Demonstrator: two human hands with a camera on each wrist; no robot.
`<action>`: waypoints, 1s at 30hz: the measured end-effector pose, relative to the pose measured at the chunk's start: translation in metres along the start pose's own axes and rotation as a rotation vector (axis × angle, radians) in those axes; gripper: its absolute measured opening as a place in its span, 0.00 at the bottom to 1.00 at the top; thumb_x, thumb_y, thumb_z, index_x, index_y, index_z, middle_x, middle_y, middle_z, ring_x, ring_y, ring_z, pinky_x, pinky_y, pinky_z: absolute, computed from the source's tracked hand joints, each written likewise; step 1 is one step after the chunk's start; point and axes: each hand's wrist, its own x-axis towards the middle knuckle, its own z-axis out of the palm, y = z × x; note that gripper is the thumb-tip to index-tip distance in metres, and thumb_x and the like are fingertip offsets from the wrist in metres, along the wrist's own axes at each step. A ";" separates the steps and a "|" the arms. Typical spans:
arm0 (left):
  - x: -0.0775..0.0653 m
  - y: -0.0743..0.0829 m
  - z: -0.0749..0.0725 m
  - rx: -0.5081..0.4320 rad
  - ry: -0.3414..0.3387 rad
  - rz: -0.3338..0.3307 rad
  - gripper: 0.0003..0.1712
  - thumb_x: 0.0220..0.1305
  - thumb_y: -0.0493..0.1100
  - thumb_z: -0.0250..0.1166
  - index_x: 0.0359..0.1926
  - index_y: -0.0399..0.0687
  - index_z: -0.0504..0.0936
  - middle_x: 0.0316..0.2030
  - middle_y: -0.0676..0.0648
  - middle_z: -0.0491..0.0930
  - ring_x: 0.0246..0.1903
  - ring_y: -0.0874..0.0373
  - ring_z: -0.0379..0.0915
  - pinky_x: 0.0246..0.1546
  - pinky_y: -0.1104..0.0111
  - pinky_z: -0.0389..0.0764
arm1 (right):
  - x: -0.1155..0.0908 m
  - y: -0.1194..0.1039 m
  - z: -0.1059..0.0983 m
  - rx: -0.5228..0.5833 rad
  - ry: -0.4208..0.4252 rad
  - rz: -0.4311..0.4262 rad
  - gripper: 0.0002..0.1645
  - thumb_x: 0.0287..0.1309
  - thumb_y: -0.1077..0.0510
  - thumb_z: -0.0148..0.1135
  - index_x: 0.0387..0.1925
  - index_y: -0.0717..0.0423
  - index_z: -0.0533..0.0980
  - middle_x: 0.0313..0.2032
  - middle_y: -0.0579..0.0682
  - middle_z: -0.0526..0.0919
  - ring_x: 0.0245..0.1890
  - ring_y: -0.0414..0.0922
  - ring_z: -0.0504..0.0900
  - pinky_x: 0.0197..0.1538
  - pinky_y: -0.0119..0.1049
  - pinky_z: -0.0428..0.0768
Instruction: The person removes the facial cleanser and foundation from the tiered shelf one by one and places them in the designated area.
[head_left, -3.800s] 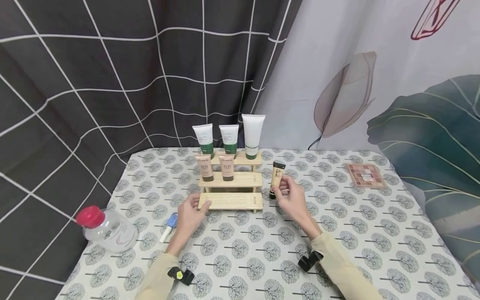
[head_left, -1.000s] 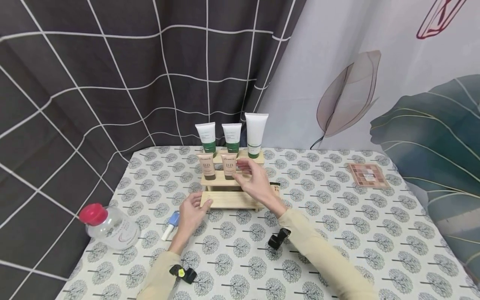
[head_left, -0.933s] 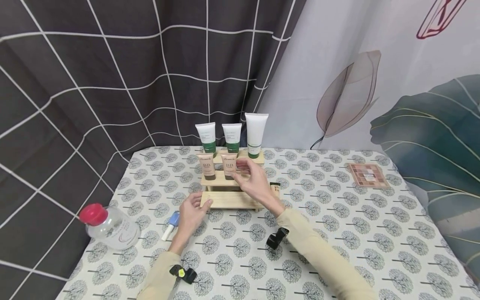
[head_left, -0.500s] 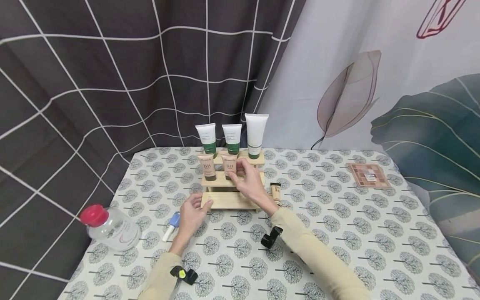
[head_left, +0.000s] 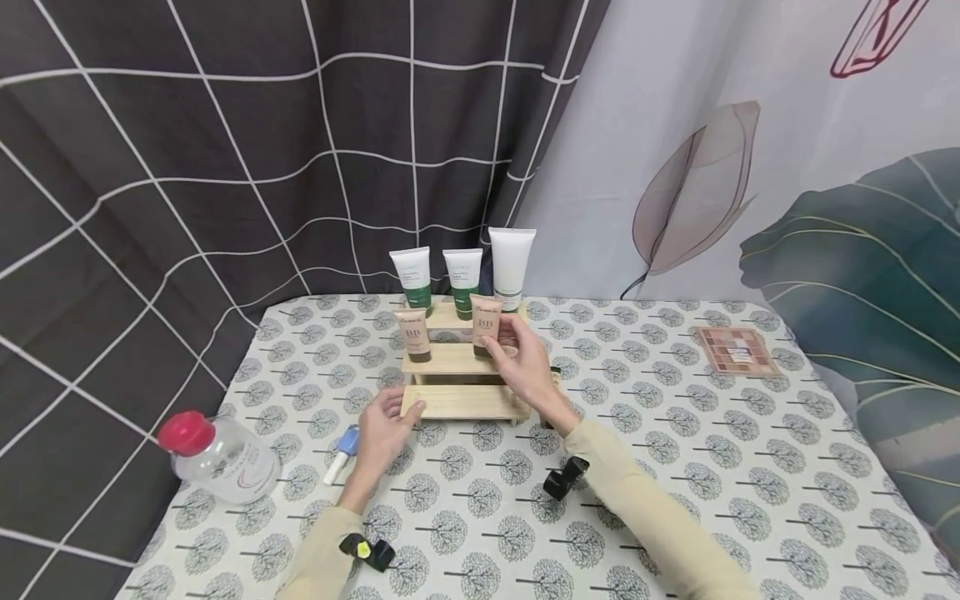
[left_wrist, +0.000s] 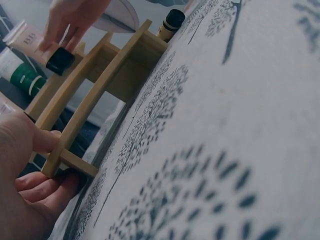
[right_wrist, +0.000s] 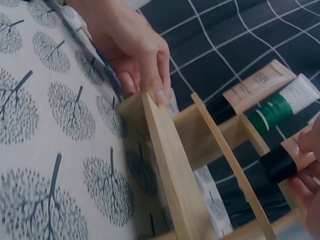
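Note:
My left hand (head_left: 384, 427) grips the left end of the lowest tier of a three-tier wooden stand (head_left: 465, 402), thumb on top and fingers below. My right hand (head_left: 525, 362) pinches a pink-beige BB cream tube (head_left: 486, 321) by its right side, over the right half of the middle tier. Its black cap points down, close to the tier in the left wrist view. Another BB cream tube (head_left: 414, 333) stands at the left of that tier. Two green-and-white tubes (head_left: 462, 275) and a taller white tube (head_left: 512, 258) stand on the top tier.
A yellowish tube with a black cap (left_wrist: 172, 21) is right of the stand, mostly hidden by my right wrist in the head view. Left lie a clear bottle with a red cap (head_left: 225, 458) and a small blue-and-white item (head_left: 343, 450). A makeup palette (head_left: 738, 352) lies far right.
My right hand let go of the yellowish tube beside the stand. It took hold of the right BB cream tube and shifted it rightward along the middle tier. My left hand stays on the stand.

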 end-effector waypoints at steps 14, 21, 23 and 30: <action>0.000 -0.002 0.000 -0.002 -0.009 0.004 0.30 0.62 0.40 0.72 0.62 0.32 0.74 0.55 0.31 0.81 0.54 0.41 0.81 0.57 0.57 0.86 | -0.003 0.016 -0.042 0.015 0.075 0.000 0.19 0.65 0.66 0.63 0.56 0.69 0.73 0.49 0.66 0.83 0.46 0.56 0.85 0.58 0.36 0.85; 0.000 -0.003 0.001 0.003 -0.004 0.003 0.30 0.62 0.40 0.72 0.62 0.33 0.74 0.55 0.31 0.81 0.54 0.41 0.81 0.58 0.56 0.85 | -0.008 0.025 -0.059 -0.006 0.122 -0.002 0.20 0.64 0.66 0.65 0.55 0.69 0.74 0.46 0.65 0.85 0.42 0.51 0.85 0.50 0.20 0.83; 0.000 -0.002 0.000 0.004 -0.003 0.001 0.30 0.62 0.40 0.72 0.62 0.33 0.74 0.56 0.31 0.81 0.54 0.41 0.81 0.59 0.56 0.85 | -0.010 0.028 -0.063 -0.011 0.127 0.002 0.20 0.64 0.67 0.65 0.56 0.70 0.74 0.46 0.66 0.85 0.42 0.51 0.85 0.50 0.19 0.82; 0.000 0.000 0.000 0.001 -0.006 0.008 0.30 0.62 0.41 0.72 0.62 0.33 0.74 0.56 0.31 0.81 0.55 0.41 0.81 0.59 0.56 0.85 | -0.018 0.038 -0.073 -0.030 0.124 0.069 0.24 0.66 0.67 0.62 0.61 0.70 0.71 0.49 0.68 0.83 0.45 0.54 0.84 0.52 0.17 0.81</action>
